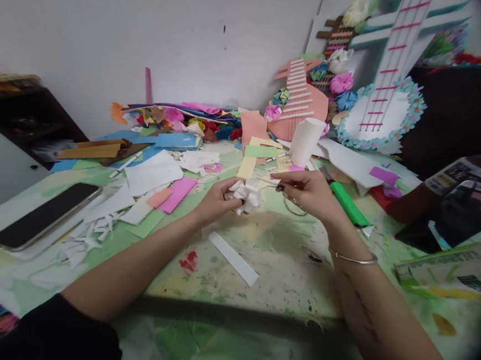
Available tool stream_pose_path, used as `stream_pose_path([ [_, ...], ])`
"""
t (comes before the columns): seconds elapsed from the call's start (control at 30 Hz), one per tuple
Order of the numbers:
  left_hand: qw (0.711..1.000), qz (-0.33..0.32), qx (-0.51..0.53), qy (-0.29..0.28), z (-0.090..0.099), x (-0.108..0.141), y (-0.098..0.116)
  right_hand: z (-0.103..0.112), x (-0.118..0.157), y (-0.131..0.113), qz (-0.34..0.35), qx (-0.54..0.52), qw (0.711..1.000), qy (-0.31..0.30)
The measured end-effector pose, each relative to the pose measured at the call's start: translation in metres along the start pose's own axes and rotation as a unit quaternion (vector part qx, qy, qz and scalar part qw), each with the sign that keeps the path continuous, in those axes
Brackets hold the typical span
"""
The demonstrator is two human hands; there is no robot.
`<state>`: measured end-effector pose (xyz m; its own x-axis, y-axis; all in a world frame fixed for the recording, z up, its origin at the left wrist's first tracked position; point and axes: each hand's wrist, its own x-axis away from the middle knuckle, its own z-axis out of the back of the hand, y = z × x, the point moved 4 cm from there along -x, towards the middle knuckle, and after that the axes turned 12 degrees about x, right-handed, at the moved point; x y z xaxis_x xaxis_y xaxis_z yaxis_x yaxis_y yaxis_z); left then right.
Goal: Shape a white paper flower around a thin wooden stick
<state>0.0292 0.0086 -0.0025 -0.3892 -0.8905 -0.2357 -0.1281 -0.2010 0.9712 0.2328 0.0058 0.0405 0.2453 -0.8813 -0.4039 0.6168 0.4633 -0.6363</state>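
My left hand [217, 201] is closed around a white crumpled paper flower [248, 196], with the thumb at its near side. To the right of it, my right hand [306, 191] pinches a thin pale strip [270, 180] between thumb and fingers. The strip points left at the flower's upper edge; I cannot tell whether the two touch. Below my right hand lies a gold-coloured loop [294, 206]. A flat white paper strip [234, 259] rests on the paint-stained table [282, 283] nearer to me.
A phone [46, 216] lies at the left beside paper scraps [89, 240] and coloured sheets [177, 140]. Behind my right hand stands a white roll [306, 141]. A green-handled tool [349, 204] lies to its right. Paper guitars [300, 104] lean on the wall.
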Motion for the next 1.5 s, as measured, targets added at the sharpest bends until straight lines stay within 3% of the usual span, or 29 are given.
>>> stream_pose_path([
  [0.13, 1.000, 0.007, -0.010, -0.028, -0.006, 0.002, 0.001, -0.017, 0.002, -0.005, 0.030, 0.014, 0.998, -0.045],
  [0.6, 0.996, 0.052, 0.055, -0.055, -0.006, 0.002, -0.003, -0.018, 0.004, -0.016, 0.152, 0.119, 0.981, -0.018],
  [0.97, 0.985, 0.080, 0.137, -0.069, -0.008, 0.005, -0.004, -0.019, 0.007, -0.022, 0.153, 0.143, 0.976, 0.065],
  [1.5, 0.973, 0.107, 0.184, -0.087, -0.009, 0.007, -0.003, -0.020, 0.006, -0.020, 0.129, 0.101, 0.985, 0.049],
])
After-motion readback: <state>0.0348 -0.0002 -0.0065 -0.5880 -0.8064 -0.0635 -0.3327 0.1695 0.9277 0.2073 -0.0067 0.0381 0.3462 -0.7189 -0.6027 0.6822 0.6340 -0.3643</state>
